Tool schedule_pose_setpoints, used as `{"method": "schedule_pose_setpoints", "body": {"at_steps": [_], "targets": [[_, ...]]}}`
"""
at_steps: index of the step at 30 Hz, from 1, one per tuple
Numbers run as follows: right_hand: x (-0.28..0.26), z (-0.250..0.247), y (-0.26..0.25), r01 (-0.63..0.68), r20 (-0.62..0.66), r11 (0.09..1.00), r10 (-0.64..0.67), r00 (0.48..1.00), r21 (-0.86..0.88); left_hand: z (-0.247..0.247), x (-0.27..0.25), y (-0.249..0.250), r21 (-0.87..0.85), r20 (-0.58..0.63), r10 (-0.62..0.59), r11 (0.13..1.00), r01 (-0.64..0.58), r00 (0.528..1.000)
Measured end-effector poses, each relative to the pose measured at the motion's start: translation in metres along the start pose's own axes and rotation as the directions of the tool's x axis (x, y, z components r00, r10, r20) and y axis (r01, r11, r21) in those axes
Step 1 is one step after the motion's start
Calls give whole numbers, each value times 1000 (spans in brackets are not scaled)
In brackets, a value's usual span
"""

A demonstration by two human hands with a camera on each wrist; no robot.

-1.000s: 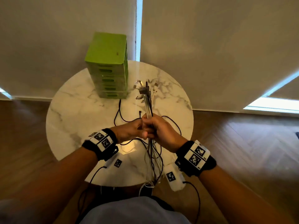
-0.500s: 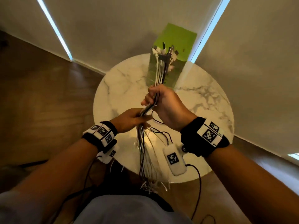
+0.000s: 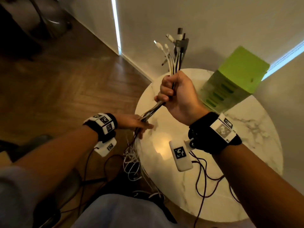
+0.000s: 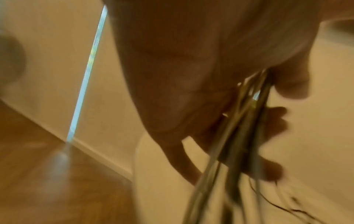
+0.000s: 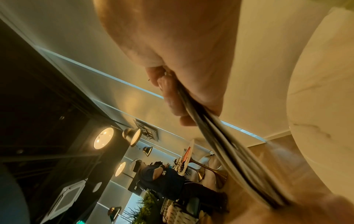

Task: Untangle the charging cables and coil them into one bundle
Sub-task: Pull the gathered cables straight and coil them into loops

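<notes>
My right hand (image 3: 176, 94) is a fist around a bundle of white and black charging cables (image 3: 153, 111), held upright above the round marble table (image 3: 246, 145). The plugs (image 3: 174, 45) fan out above the fist. Below it the cables slant down-left to my left hand (image 3: 134, 123), whose fingers curl loosely round them near the table's left edge. In the left wrist view the cables (image 4: 245, 121) run between palm and fingertips. In the right wrist view the strands (image 5: 220, 144) leave my right hand's (image 5: 182, 60) grip taut. The loose ends (image 3: 133, 163) hang tangled off the table toward my lap.
A green drawer unit (image 3: 233, 79) stands at the table's far right. A white tagged box (image 3: 180, 155) hangs under my right wrist, and a thin dark wire (image 3: 204, 175) trails across the near tabletop. Wooden floor lies to the left, a wall behind.
My right hand has lifted the bundle higher. My left hand has slid down along the cables, away from the right hand, toward the table's left edge. The head view has swung left.
</notes>
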State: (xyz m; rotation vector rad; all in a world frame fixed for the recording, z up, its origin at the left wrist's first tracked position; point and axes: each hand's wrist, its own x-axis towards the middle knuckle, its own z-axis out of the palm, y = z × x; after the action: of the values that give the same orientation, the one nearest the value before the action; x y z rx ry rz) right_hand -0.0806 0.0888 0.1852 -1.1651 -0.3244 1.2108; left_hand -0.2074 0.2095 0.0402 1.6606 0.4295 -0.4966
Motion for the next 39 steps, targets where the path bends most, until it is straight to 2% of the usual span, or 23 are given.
{"method": "schedule_pose_setpoints", "body": {"at_steps": [1, 2, 4, 6, 7, 8, 9, 10, 12, 14, 16, 17, 19, 21, 23, 25, 27, 28, 30, 33, 35, 37, 39], "targets": [[6, 3, -2, 10, -2, 1000, -10, 1000, -3, -19, -3, 2, 146, -159, 20, 989, 3, 987], [11, 8, -4, 21, -3, 1000, -21, 1000, -4, -39, -7, 4, 275, -332, 84, 961, 11, 939], [24, 20, -5, 49, 2, 999, -49, 999, 12, -74, -13, 3, 453, -594, 252, 890, 58, 764], [35, 32, -7, 94, 34, 995, -95, 995, 33, -100, -10, -3, 515, -715, 356, 850, 108, 602], [40, 39, -9, 120, 59, 992, -122, 991, 29, -109, -4, -9, 510, -753, 383, 854, 106, 535], [46, 46, -13, 148, 89, 989, -149, 985, 20, -117, 0, -14, 472, -784, 374, 877, 85, 495], [50, 51, -18, 176, 116, 984, -176, 978, 11, -120, 6, -20, 419, -796, 336, 906, 58, 503], [56, 57, -26, 205, 141, 979, -203, 969, 5, -119, 10, -24, 342, -797, 260, 938, 53, 544], [66, 64, -43, 264, 177, 964, -258, 950, -16, -111, 16, -33, 222, -730, 117, 972, 72, 673], [79, 67, -61, 310, 184, 949, -295, 938, -58, -101, 20, -42, 140, -597, 68, 990, 20, 800], [92, 65, -72, 340, 160, 934, -322, 933, -106, -90, 24, -44, 81, -396, 70, 996, -41, 915], [98, 62, -74, 347, 134, 930, -331, 934, -122, -87, 27, -46, 91, -305, 67, 995, -41, 950], [108, 55, -72, 336, 59, 932, -331, 942, -136, -84, 32, -47, 178, -166, 42, 984, -12, 985], [115, 46, -68, 304, -7, 941, -309, 951, -151, -89, 31, -48, 270, -82, 6, 963, 16, 997], [118, 34, -63, 268, -38, 947, -279, 960, -174, -102, 24, -49, 314, -78, 16, 949, 10, 997], [117, 21, -57, 227, -38, 953, -240, 970, -202, -119, 17, -50, 313, -153, 111, 948, -58, 982], [116, 11, -48, 187, -10, 956, -195, 981, -227, -134, 8, -40, 349, -276, 181, 934, -77, 944], [117, 7, -44, 174, 6, 958, -177, 984, -227, -141, 7, -27, 319, -299, 213, 941, -113, 930], [117, 4, -37, 132, 55, 969, -123, 991, -210, -144, 2, 9, 187, -295, 326, 942, -280, 898], [117, 6, -27, 48, 137, 974, -18, 990, -220, -133, -7, 74, -24, -328, 462, 868, -496, 824], [114, 8, -20, 15, 179, 956, 40, 983, -294, -132, -8, 105, -112, -400, 485, 816, -567, 777], [112, 8, -12, 45, 202, 883, 57, 978, -467, -134, -3, 122, -229, -340, 490, 784, -577, 802], [113, 11, -4, 88, 204, 782, 52, 978, -617, -132, 1, 130, -162, -349, 508, 795, -584, 788]]}}
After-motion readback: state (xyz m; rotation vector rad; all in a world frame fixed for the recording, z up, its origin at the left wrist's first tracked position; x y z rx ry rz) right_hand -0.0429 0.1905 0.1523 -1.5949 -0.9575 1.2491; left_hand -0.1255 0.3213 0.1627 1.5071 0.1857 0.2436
